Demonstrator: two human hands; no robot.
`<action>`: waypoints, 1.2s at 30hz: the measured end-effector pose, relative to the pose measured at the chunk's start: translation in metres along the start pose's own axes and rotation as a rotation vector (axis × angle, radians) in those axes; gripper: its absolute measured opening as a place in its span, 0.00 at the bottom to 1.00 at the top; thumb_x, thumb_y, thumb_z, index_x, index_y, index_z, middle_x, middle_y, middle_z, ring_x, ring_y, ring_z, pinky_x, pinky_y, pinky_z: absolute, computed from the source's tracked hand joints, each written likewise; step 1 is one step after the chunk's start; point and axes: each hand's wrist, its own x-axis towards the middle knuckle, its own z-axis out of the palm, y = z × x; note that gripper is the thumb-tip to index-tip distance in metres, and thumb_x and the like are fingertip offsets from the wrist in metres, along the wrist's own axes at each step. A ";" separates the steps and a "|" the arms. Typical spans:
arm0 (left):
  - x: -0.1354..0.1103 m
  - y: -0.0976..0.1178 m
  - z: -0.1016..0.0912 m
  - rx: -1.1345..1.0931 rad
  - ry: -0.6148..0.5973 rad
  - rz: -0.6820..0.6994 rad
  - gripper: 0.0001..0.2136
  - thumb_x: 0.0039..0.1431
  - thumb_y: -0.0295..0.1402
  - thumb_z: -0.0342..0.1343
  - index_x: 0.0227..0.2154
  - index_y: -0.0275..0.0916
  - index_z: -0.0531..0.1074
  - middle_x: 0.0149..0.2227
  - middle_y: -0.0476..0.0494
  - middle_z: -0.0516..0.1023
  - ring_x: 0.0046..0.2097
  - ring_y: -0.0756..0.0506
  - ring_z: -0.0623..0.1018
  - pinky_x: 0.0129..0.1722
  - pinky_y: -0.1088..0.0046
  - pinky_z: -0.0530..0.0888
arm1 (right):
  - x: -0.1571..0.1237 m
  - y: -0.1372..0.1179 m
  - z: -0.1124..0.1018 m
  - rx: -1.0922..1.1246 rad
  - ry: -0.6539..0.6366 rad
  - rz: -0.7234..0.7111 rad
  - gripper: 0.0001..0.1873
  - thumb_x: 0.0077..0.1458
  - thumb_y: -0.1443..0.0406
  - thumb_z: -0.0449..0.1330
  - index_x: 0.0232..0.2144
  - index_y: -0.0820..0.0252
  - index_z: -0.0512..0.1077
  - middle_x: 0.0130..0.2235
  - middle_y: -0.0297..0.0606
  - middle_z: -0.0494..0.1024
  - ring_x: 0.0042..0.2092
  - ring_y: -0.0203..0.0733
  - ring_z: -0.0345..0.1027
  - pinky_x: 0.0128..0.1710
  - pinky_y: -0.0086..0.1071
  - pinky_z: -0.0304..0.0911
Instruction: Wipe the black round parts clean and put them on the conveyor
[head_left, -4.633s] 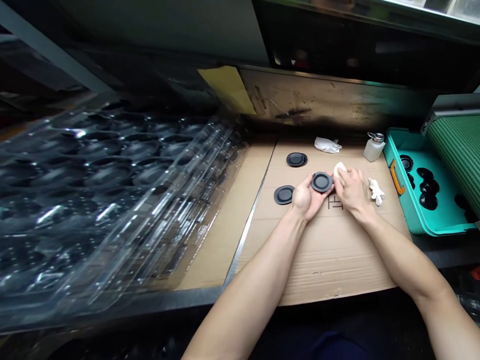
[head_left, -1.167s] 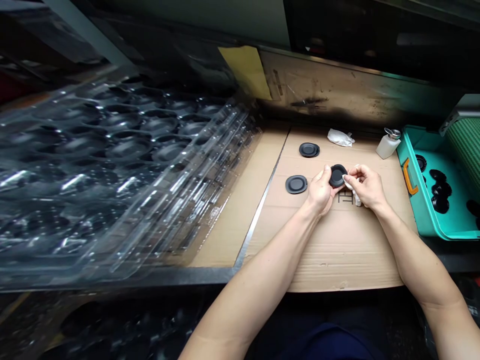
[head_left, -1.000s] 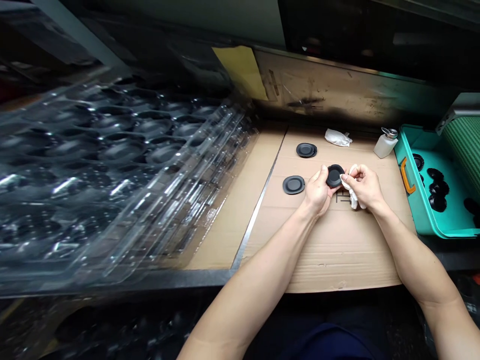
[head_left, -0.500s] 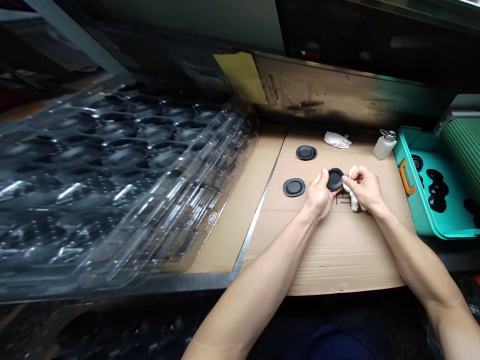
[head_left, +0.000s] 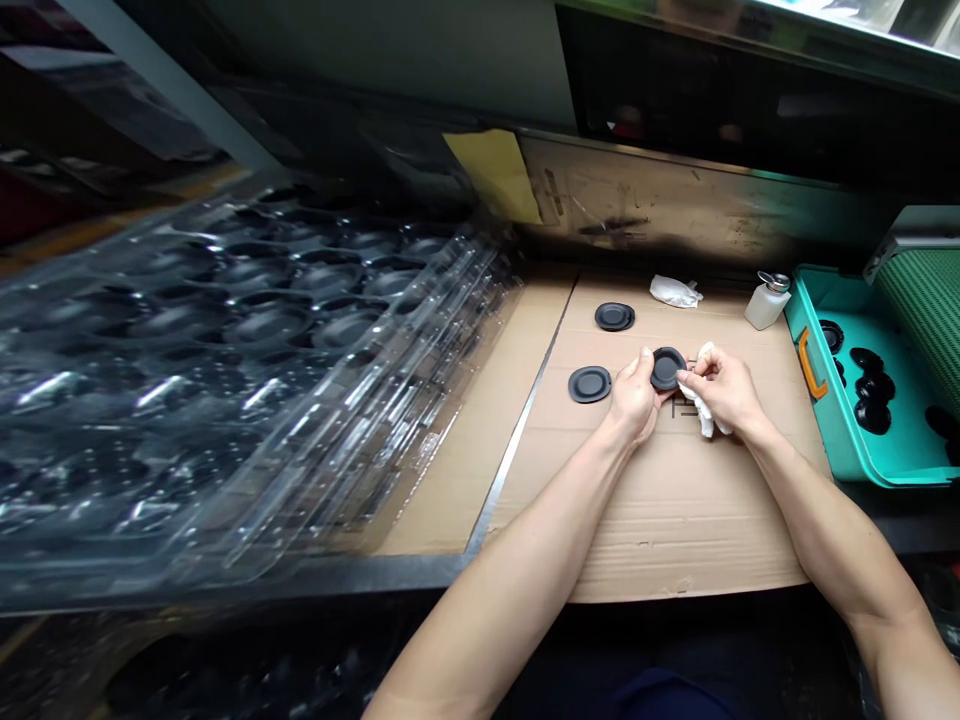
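My left hand [head_left: 636, 398] grips a small black oval plastic part [head_left: 668, 369] by its left edge, raised above the cardboard sheet [head_left: 637, 500]. Its face has a rounded recess with a raised rim. Pinched in my right hand [head_left: 724, 385] is a crumpled white cloth [head_left: 703, 412], which meets the right edge of the part. Two similar black parts, a nearer one [head_left: 589, 384] and a farther one [head_left: 614, 316], lie flat on the cardboard left of my hands.
Stacked clear plastic trays [head_left: 300, 340] holding black parts fill the left side. A white bundle [head_left: 675, 291] and a pump bottle [head_left: 768, 300] stand at the back. To the right, a teal bin [head_left: 847, 455] with an orange handle [head_left: 812, 362] contains several black parts, beside a green mat [head_left: 922, 300].
The view has tilted up slightly, so everything sits a little lower. My right fingers and the cloth have shifted slightly along the part's right edge. Both hands keep their hold.
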 end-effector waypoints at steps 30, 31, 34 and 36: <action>0.007 0.012 -0.003 -0.198 -0.045 -0.128 0.17 0.72 0.38 0.44 0.43 0.35 0.76 0.51 0.32 0.83 0.58 0.38 0.80 0.63 0.56 0.73 | -0.034 -0.024 0.038 -0.719 -0.002 -0.308 0.22 0.70 0.61 0.51 0.59 0.55 0.77 0.62 0.51 0.72 0.50 0.54 0.64 0.54 0.47 0.62; 0.008 0.012 -0.003 -0.204 -0.047 -0.135 0.17 0.72 0.38 0.44 0.43 0.35 0.76 0.51 0.32 0.83 0.58 0.39 0.80 0.63 0.56 0.74 | -0.033 -0.023 0.037 -0.729 -0.015 -0.304 0.22 0.70 0.61 0.51 0.60 0.54 0.76 0.62 0.50 0.72 0.50 0.54 0.64 0.54 0.46 0.62; 0.009 0.011 -0.003 -0.208 -0.066 -0.147 0.16 0.72 0.38 0.45 0.44 0.35 0.76 0.51 0.32 0.82 0.58 0.39 0.80 0.63 0.55 0.74 | -0.033 -0.023 0.035 -0.745 -0.064 -0.341 0.22 0.69 0.63 0.52 0.61 0.51 0.75 0.65 0.47 0.70 0.50 0.54 0.63 0.53 0.46 0.63; 0.009 0.010 -0.003 -0.196 -0.060 -0.131 0.17 0.73 0.38 0.44 0.44 0.35 0.76 0.51 0.33 0.83 0.58 0.39 0.79 0.63 0.55 0.74 | -0.033 -0.022 0.036 -0.758 -0.018 -0.328 0.22 0.68 0.63 0.52 0.59 0.51 0.76 0.63 0.48 0.71 0.50 0.55 0.63 0.52 0.47 0.63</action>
